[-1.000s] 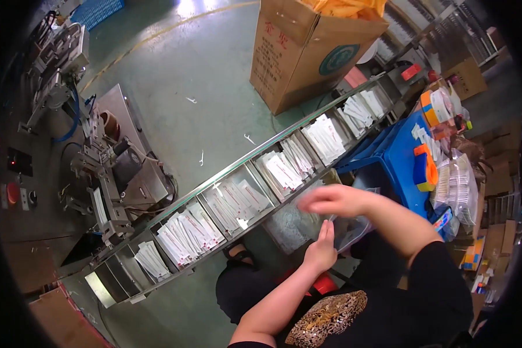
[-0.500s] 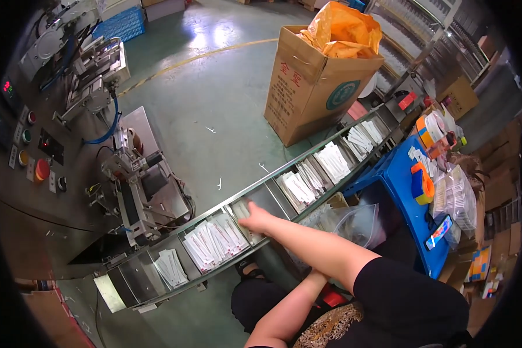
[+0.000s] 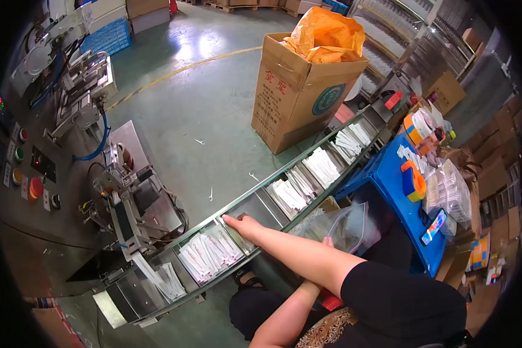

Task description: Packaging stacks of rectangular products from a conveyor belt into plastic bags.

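My right hand reaches across to the left into a compartment of the long metal trough. Its thumb lies along the compartment's far side, and the curled fingers cover whatever is between them. Slim white packets fill the compartment on its left. Beneath my right arm, the left forearm crosses toward the right. A few fingers of my left hand show beside a clear plastic bag; the rest of that hand is hidden. White packets slope from the machine into the left end of the trough.
At left stands a machine with buttons. A tall carton with an orange liner is behind the trough. The blue stool at right bears a tape dispenser, a phone and bagged items.
The view has shifted slightly. My right hand lies flatter, thumb pointing left. Fingers of my left hand have come into sight by the bag. More packets have come out of the machine into the trough.
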{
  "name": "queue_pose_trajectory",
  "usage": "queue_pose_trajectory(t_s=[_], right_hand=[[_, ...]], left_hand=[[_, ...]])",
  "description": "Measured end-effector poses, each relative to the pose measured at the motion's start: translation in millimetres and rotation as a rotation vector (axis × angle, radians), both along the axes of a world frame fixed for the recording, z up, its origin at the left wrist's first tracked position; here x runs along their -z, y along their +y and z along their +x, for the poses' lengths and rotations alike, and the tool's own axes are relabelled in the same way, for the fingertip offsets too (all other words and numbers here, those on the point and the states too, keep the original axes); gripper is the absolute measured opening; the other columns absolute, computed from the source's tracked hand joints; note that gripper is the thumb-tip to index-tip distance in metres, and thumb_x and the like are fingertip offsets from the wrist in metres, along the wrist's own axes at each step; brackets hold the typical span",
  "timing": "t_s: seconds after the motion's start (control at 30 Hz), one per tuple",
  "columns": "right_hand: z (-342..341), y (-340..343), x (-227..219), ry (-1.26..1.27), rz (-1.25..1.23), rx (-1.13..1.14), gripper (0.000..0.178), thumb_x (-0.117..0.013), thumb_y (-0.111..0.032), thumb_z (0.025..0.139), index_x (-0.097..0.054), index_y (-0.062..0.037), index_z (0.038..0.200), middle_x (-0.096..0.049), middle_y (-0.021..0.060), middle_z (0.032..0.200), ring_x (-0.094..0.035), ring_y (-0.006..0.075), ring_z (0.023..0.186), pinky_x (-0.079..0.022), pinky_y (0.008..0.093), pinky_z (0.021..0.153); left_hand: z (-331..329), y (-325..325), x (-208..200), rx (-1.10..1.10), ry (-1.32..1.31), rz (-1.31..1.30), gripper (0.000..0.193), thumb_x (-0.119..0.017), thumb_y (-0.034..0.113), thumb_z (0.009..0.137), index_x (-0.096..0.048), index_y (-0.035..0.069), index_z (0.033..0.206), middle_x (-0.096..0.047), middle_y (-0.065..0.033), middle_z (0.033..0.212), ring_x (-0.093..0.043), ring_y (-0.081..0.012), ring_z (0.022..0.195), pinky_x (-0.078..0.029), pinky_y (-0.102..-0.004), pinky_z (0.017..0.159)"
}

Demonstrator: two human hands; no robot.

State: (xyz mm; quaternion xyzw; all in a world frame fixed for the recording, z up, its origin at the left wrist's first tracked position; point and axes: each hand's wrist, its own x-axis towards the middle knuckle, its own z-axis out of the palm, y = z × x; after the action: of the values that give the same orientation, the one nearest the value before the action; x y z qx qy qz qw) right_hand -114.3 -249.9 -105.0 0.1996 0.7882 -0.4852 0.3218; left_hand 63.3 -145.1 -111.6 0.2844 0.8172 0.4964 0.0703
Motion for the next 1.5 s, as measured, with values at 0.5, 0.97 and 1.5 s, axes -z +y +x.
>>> queue_pose_trajectory(t_s=[0.5,0.97,1.5], right_hand=[[23.3,24.7,-21.9,0.416,-0.212,-0.045,0.071,-0.070,-0.021,0.067,-0.037,-0.0017,0.126,-0.054,0.0161,0.109,-0.053,0.0269,0.100,-0.042,0.0348,0.087],[-69.0,195.4,-27.8,0.435,0.204,-0.198,0.101,-0.070,-0.044,0.064,-0.019,-0.0022,0.139,-0.041,0.0222,0.131,-0.041,0.0324,0.122,-0.032,0.0358,0.101],[-71.5,191.1,-12.5,0.177,0.359,-0.323,0.121,-0.070,-0.061,0.056,-0.005,-0.0051,0.142,-0.037,0.0253,0.133,-0.044,0.0364,0.118,-0.036,0.0377,0.098]], left_hand=[[-16.8,4.7,-26.5,0.196,-0.005,-0.445,0.054,-0.039,0.030,0.092,-0.026,0.005,0.138,-0.023,-0.0190,0.143,-0.024,-0.0279,0.133,-0.022,-0.0376,0.106],[-22.5,0.1,-44.7,0.145,-0.460,-0.180,0.076,-0.053,0.011,0.071,-0.018,0.000,0.138,-0.022,-0.0231,0.141,-0.046,-0.0385,0.114,-0.042,-0.0408,0.093],[-24.7,-1.4,-42.4,0.145,-0.452,-0.135,0.077,-0.052,0.010,0.071,-0.016,0.001,0.138,-0.022,-0.0232,0.141,-0.048,-0.0396,0.111,-0.043,-0.0411,0.092]])
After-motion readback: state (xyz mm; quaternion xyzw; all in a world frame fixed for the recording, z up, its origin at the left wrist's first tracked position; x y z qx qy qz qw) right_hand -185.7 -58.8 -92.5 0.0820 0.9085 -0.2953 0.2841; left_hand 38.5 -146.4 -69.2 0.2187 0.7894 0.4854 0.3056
